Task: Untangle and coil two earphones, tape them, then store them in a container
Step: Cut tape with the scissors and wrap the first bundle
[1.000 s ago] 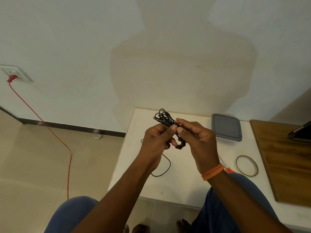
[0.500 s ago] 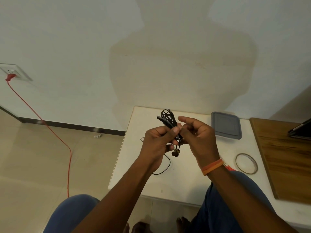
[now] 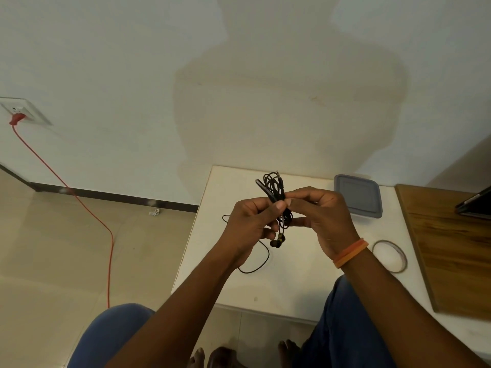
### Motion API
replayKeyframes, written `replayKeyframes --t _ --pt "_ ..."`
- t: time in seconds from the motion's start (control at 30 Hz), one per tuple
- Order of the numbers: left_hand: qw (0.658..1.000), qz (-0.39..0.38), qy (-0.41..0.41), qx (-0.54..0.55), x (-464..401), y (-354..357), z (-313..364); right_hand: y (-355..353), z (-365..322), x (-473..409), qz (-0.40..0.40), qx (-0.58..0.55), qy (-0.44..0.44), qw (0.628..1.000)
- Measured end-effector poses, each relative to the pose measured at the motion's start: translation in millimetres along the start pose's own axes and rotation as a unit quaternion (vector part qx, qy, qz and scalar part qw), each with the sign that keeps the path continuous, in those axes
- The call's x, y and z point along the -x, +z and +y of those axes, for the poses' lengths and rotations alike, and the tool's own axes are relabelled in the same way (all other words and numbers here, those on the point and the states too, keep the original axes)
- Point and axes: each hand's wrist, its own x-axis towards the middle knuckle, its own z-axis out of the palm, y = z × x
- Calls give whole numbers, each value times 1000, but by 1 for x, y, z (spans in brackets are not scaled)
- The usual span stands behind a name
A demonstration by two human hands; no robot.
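Left hand (image 3: 249,224) and right hand (image 3: 322,221) both pinching a coiled black earphone bundle (image 3: 276,193) above the white table (image 3: 212,251), second earphone cable (image 3: 255,266) lying beneath, tape roll (image 3: 403,257) right, lidded grey container (image 3: 358,195) farther back

Container (image 3: 358,195) behind tape ring (image 3: 389,256)

Bare counter (image 3: 225,187) lies open at centre left; the lidded container (image 3: 358,197), tape ring (image 3: 390,256) and wooden board (image 3: 451,248) crowd the right.
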Motion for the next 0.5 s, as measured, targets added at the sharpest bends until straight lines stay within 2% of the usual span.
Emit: replayKeyframes --t 0.17,0.27,0.37,0.5 --pt "998 45 10 -38 0 0 -4 5 6 1 56 38 2 998" --pt "997 72 20 -22 0 3 -7 8 8 3 62 -39 76 994" --pt "997 77 18 -15 -1 4 -9 8 10 4 51 -136 164 976" --pt "997 70 13 -32 -1 5 -10 4 11 2 49 -191 242 950"
